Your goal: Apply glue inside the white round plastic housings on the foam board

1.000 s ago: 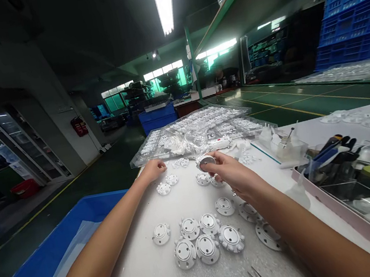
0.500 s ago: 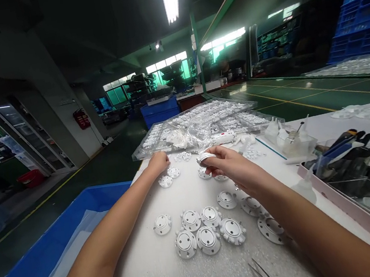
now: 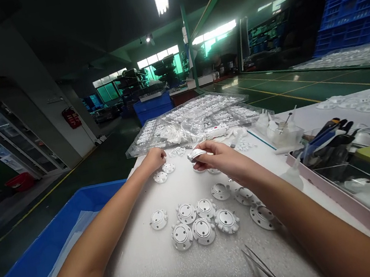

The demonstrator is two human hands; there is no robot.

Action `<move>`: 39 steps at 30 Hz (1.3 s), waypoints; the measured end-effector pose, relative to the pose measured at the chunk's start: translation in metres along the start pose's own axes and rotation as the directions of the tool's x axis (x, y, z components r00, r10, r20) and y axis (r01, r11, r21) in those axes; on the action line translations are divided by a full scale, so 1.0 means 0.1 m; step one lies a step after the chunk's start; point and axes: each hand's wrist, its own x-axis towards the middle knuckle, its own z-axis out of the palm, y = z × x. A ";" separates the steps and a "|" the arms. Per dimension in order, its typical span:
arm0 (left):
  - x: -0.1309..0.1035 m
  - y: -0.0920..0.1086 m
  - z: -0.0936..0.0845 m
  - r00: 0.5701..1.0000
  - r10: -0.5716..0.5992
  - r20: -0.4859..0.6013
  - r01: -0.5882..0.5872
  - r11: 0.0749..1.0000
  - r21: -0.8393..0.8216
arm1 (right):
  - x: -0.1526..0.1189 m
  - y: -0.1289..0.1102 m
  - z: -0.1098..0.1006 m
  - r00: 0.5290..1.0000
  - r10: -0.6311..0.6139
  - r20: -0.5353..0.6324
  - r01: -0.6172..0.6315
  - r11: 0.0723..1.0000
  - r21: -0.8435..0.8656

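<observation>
My right hand [image 3: 221, 157] pinches a round white plastic part [image 3: 196, 154] between thumb and fingers, holding it tilted above the far half of the white table. My left hand [image 3: 155, 159] is closed, its fingers curled down by the table's left edge; whatever they grip, if anything, is hidden. Just below it lie two small white discs [image 3: 164, 172]. Between the hands, farther back, is a scatter of tiny white pieces [image 3: 176, 152]. More round white parts with knobbed rims [image 3: 203, 231] sit in a cluster nearer me, and several others lie under my right forearm.
Metal tweezers [image 3: 263, 265] lie at the near edge. On the right stand a pink-edged tool box [image 3: 341, 207] and a small clear tray with bottles [image 3: 278, 134]. Clear trays of white parts [image 3: 198, 112] are stacked at the back. A blue bin [image 3: 84, 198] is on the left.
The view has shifted slightly, so the table appears a little further left. My right hand still holds the round part, tilted slightly differently; my left hand stays closed in nearly the same spot.
</observation>
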 end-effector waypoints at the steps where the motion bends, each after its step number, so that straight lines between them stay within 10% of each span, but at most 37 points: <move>1: -0.01 0.02 -0.04 1.000 0.007 -0.019 -0.008 1.000 -0.022 | 0.00 0.00 0.00 1.000 0.002 0.004 -0.002 1.000 -0.001; 11: -0.50 0.58 -0.20 0.963 0.031 -0.267 -0.151 0.883 -0.445 | 0.00 -0.06 -0.03 1.000 -0.004 -0.015 0.003 0.997 -0.077; 20: -0.84 0.85 -0.22 0.995 0.005 -0.098 -0.092 0.406 -0.909 | -0.03 -0.09 -0.10 1.000 0.000 0.005 0.001 0.985 -0.173; 39: -0.95 1.01 -0.11 0.997 0.044 -0.061 -0.073 0.367 -0.927 | -0.10 -0.17 -0.13 0.988 -0.092 0.125 0.117 0.972 -0.206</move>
